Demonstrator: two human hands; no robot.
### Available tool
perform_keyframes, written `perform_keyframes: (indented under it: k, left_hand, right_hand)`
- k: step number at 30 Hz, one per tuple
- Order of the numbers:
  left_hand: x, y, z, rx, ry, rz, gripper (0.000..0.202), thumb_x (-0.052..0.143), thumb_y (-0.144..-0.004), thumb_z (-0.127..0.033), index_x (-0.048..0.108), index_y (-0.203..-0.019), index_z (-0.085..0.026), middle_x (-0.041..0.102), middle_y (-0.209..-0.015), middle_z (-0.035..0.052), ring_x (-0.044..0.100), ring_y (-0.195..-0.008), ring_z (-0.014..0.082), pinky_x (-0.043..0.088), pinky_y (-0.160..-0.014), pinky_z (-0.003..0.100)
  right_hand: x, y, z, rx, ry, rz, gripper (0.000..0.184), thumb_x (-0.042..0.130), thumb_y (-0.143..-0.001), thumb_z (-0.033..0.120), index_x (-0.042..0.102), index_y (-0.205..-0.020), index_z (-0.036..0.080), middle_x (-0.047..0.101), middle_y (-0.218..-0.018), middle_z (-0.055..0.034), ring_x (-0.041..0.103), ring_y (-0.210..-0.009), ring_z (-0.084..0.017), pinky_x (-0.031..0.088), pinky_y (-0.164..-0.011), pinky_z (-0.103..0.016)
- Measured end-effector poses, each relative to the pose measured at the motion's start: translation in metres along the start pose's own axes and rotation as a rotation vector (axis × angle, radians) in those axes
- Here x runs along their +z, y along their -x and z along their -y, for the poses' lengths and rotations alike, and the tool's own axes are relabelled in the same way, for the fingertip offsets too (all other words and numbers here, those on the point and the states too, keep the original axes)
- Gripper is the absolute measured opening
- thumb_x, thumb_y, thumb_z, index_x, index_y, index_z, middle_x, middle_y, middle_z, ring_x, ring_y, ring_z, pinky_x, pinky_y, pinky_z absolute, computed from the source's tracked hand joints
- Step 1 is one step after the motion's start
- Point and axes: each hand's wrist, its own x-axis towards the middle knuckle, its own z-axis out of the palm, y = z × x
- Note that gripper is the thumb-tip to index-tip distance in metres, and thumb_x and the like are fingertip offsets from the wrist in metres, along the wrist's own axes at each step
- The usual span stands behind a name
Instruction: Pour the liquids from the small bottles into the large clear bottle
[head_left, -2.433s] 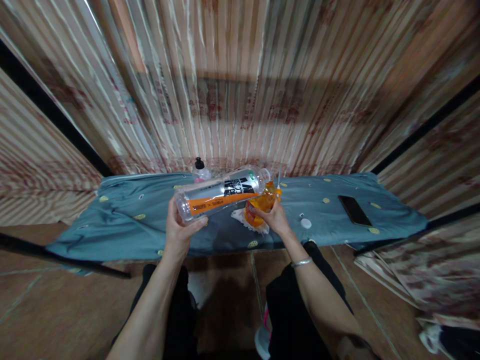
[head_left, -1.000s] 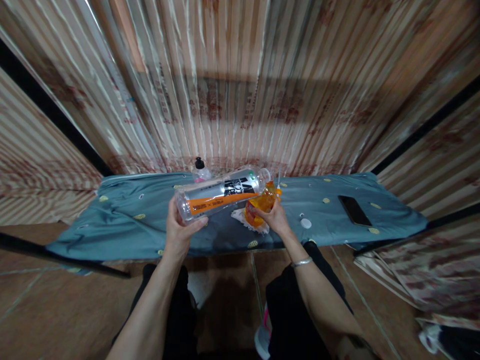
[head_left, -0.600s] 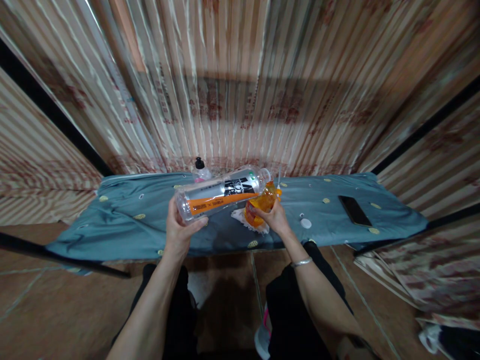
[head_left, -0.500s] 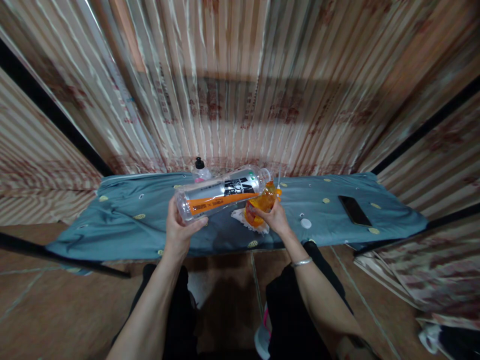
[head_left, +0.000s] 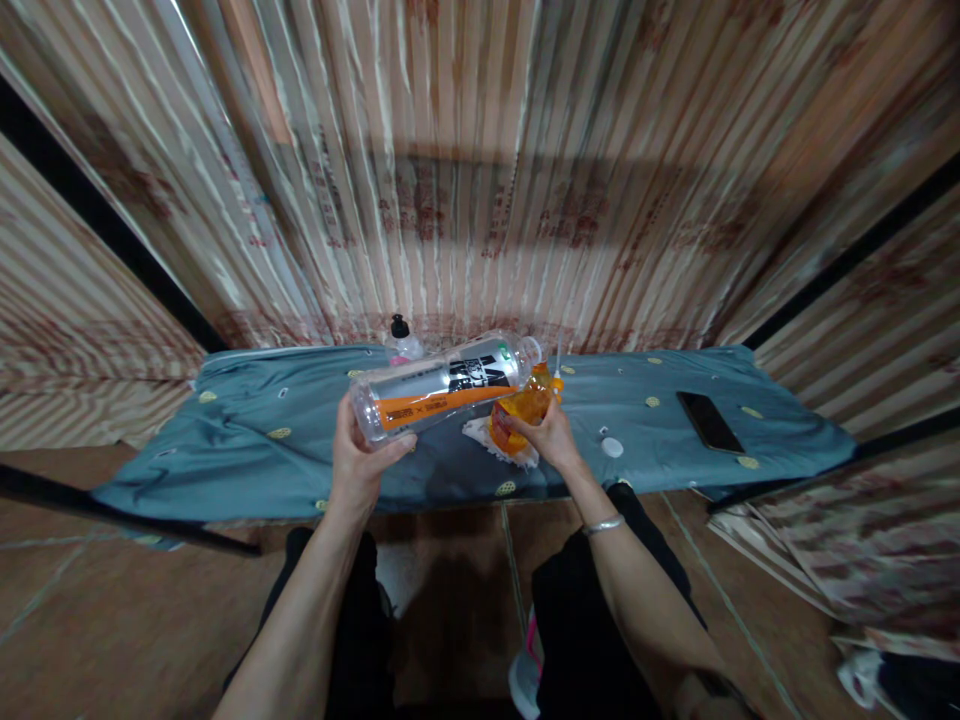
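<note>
Left hand [head_left: 358, 465], fingers wrapped around the base of a clear bottle [head_left: 442, 388] held almost level above the table [head_left: 247, 440], its mouth at the right meeting the top of a small orange bottle [head_left: 521, 410]. Right hand [head_left: 550, 437], fingers closed on the orange bottle, over a white cloth [head_left: 476, 432]. Right of it: a white cap [head_left: 612, 447], then a dark phone [head_left: 709, 421].
</note>
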Motion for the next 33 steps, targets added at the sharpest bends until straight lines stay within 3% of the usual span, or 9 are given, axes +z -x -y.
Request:
perform_keyframes:
  k: [6, 26, 33]
  left_hand:
    - [-0.0017, 0.0001, 0.0018, -0.006, -0.008, 0.0, 0.095, 0.108, -0.047, -0.03, 0.066, -0.132, -0.027, 0.076, -0.124, 0.0067, 0.076, -0.111, 0.0276, 0.065, -0.094, 0.036]
    - [-0.0011, -0.0011, 0.0025, 0.01, -0.009, -0.011, 0.1, 0.109, -0.043, -0.034, 0.066, -0.133, -0.027, 0.075, -0.127, 0.0071, 0.075, -0.115, 0.0291, 0.064, -0.095, 0.036]
    - [-0.0002, 0.0, 0.0021, 0.01, -0.01, -0.021, 0.098, 0.109, -0.044, -0.034, 0.066, -0.132, -0.027, 0.075, -0.126, 0.0071, 0.075, -0.113, 0.0282, 0.065, -0.094, 0.035]
  right_hand:
    - [-0.001, 0.0005, 0.0034, -0.01, -0.021, 0.01, 0.078, 0.093, -0.061, 0.062, 0.064, -0.122, 0.023, 0.081, -0.122, -0.0141, 0.078, -0.114, -0.039, 0.062, -0.1, -0.053]
    - [-0.0001, -0.0005, -0.0046, -0.018, 0.005, 0.002, 0.081, 0.093, -0.061, 0.067, 0.065, -0.123, 0.023, 0.081, -0.121, -0.0147, 0.078, -0.111, -0.038, 0.062, -0.096, -0.052]
    - [-0.0015, 0.0003, 0.0026, -0.007, -0.009, 0.016, 0.079, 0.093, -0.062, 0.062, 0.064, -0.124, 0.022, 0.081, -0.123, -0.0157, 0.077, -0.114, -0.039, 0.061, -0.098, -0.052]
